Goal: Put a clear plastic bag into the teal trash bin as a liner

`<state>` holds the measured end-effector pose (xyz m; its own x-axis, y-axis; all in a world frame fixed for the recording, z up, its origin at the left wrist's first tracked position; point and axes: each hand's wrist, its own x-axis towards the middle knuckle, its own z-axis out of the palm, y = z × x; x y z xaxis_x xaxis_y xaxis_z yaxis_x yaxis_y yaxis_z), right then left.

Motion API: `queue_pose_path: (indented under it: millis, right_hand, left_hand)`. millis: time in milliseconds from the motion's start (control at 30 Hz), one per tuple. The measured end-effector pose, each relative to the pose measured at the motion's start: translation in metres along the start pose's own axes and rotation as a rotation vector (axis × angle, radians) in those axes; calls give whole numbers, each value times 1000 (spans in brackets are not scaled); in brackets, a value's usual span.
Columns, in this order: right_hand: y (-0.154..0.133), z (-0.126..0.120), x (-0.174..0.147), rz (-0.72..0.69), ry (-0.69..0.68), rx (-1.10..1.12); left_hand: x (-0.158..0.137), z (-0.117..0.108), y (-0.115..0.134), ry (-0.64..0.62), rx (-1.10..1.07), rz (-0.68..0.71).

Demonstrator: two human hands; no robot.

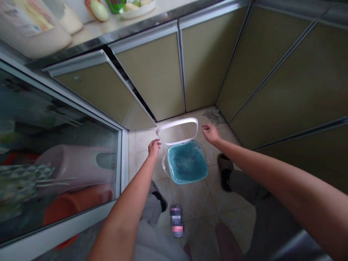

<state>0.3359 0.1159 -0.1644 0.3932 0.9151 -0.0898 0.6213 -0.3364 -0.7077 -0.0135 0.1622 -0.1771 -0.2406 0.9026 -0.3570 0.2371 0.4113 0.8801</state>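
A teal bin (pixel 187 163) stands on the floor in front of me, with a clear plastic bag (pixel 165 165) lining it and hanging over its sides. Just behind the bin's far edge is a white rim ring (pixel 178 142), tilted. My left hand (pixel 154 147) is close to the ring's left end, its fingers loosely bent; whether they touch it I cannot tell. To the right of the ring, with a small gap, my right hand (pixel 211 133) has its fingers partly bent and nothing visible in them.
Cabinet doors (pixel 152 72) enclose the far and right sides; a left one stands ajar. A glass door (pixel 67 163) is at my left. A grey cloth (pixel 214 115) lies in the corner. Containers and food stand on the counter (pixel 168 9). A blurred-out item (pixel 176 220) lies between my feet.
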Motion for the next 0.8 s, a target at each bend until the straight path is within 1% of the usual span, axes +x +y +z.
queue_pose_path:
  millis: [100, 167, 233, 300, 400, 467, 533, 600, 667, 733, 800]
  right_hand:
    - [-26, -22, -6, -121, -118, -38]
    - [-39, -34, -18, -178, -194, -80]
    - [-46, -44, -33, -204, -231, -126]
    - [-49, -51, -51, -201, -235, -177]
    - [-43, -57, -77, -170, -240, -224]
    - [-34, -57, -96, -163, -266, -219]
    - [-20, -53, -114, -165, -315, -224]
    - [-5, -47, -132, -163, -401, -284]
    - [10, -39, -147, -143, -494, -384]
    - [20, -33, -157, -125, -554, -449]
    - [26, -29, -162, -126, -564, -464]
  left_hand:
    - [-19, -5, 30, -40, -92, -63]
    - [-34, -9, 40, -62, -123, -88]
    - [-49, -13, 44, -82, -129, -101]
    - [-63, -18, 40, -90, -124, -98]
    - [-84, -23, 23, -94, -120, -69]
    - [-98, -27, 4, -109, -104, -43]
    - [-112, -31, -20, -148, -24, -9]
    - [-123, -37, -45, -213, 172, 66]
    - [-132, -45, -67, -296, 431, 203]
    - [-138, -53, -81, -350, 642, 334]
    - [-141, -58, -87, -368, 747, 397]
